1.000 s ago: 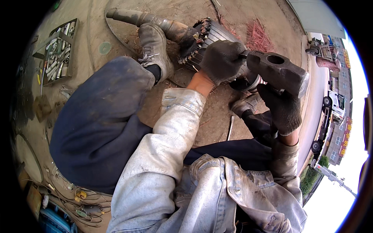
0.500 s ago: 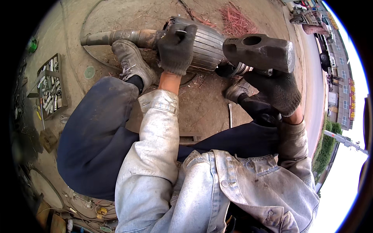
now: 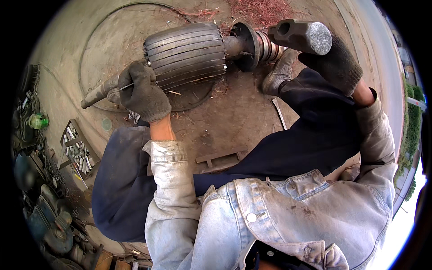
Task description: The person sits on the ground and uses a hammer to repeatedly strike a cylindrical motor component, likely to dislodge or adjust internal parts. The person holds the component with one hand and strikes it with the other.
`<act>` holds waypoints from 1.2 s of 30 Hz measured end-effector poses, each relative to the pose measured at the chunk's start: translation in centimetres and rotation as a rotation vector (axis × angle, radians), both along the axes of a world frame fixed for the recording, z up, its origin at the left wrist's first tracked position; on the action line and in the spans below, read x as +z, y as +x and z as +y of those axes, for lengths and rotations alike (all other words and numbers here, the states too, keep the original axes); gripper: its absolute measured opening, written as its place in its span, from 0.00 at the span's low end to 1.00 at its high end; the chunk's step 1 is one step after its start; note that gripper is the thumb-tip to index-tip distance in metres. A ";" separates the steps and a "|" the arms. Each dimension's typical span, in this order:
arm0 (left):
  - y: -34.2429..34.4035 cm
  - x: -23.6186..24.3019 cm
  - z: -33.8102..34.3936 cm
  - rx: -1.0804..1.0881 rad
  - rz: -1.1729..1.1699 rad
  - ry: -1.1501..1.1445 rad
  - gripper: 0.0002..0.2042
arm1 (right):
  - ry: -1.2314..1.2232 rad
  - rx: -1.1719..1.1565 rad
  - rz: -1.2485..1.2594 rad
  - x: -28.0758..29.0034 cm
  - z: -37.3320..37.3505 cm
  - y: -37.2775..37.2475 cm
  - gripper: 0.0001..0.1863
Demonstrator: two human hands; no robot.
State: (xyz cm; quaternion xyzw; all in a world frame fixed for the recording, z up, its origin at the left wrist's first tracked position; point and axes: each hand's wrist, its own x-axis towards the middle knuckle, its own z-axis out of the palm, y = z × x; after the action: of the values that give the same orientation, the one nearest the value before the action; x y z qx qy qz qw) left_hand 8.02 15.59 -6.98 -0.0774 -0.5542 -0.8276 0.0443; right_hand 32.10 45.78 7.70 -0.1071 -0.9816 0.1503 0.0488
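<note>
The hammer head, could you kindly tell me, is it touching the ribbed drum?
Apart: the head view shows the hammer head right of the ribbed drum, with the black disc visible between them.

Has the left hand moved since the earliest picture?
Yes: the left hand moved left, from in front of the ribbed cylinder to its left end, away from the red pile.
</note>
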 end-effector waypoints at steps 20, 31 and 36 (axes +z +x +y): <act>4.6 -2.9 11.0 -0.477 0.057 0.205 0.17 | -0.733 -0.107 -0.252 -8.5 8.4 0.5 0.21; 4.9 -3.0 14.0 -0.529 0.005 0.115 0.09 | -0.589 0.008 -0.275 -10.5 9.2 0.8 0.22; 5.6 -2.7 13.9 -0.503 0.002 0.107 0.07 | -0.466 -0.007 -0.353 -7.3 7.4 0.4 0.21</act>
State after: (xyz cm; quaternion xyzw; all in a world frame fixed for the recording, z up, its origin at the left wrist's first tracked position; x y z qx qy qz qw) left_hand 13.58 29.51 -9.64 -0.2112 -0.4728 -0.8407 -0.1584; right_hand 32.50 53.14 0.41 -0.1433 -0.9136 0.3506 -0.1480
